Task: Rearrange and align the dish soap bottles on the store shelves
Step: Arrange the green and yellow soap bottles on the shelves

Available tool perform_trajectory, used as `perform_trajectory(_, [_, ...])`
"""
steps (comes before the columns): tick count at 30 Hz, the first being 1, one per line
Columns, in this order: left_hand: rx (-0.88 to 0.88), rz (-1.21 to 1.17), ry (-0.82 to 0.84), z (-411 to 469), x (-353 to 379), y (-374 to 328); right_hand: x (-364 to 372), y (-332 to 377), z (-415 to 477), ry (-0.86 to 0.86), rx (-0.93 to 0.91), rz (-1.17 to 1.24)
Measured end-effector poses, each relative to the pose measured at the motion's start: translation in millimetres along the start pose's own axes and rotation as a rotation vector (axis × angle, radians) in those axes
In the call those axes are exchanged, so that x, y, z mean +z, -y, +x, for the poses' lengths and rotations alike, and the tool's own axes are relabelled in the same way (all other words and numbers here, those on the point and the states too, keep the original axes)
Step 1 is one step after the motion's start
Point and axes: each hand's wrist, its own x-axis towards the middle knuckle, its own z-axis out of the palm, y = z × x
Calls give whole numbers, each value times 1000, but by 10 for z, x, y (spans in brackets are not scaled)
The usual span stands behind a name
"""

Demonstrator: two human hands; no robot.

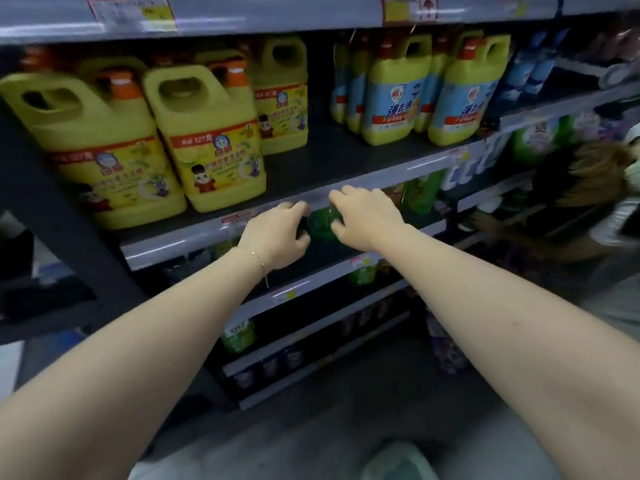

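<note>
A green dish soap bottle [321,226] sits on the second shelf, just under the grey shelf edge [180,245], mostly hidden. My left hand [277,233] curls round its left side and my right hand [363,218] curls round its right side. Large yellow soap jugs [204,140] with orange caps stand on the shelf above at the left. Yellow jugs with blue labels [398,95] stand further right on that shelf. More green bottles [419,195] show to the right on the lower shelf.
A gap lies between the two jug groups on the upper shelf. Lower shelves hold a green bottle [239,336] and dark small bottles [270,367]. A person [588,195] crouches at the right. The floor [311,427] lies below.
</note>
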Motion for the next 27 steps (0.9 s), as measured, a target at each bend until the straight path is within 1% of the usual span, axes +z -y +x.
perform_trajectory(4, [-54, -19, 60, -20, 361, 132, 371, 2, 12, 41, -17, 7])
perform_trajectory(8, [-87, -32, 168, 68, 662, 317, 639, 27, 117, 174, -15, 33])
perform_trajectory(11, [-100, -38, 182, 174, 813, 499, 846, 24, 270, 173, 5, 104])
perform_trajectory(15, [-72, -79, 177, 314, 979, 752, 1079, 25, 516, 242, 17, 130])
perform_trajectory(19, [-60, -145, 212, 442, 1157, 903, 1343, 14, 641, 184, -25, 110])
perform_trajectory(21, [-49, -140, 215, 489, 1272, 948, 1494, 11, 682, 171, -66, 75])
perform_trajectory(25, [-1, -84, 138, 625, 1505, 1024, 1818, -53, 786, 143, -109, 40])
perform_trajectory(27, [-13, -83, 127, 720, 1626, 1048, 2007, -124, 846, 141, -113, 28])
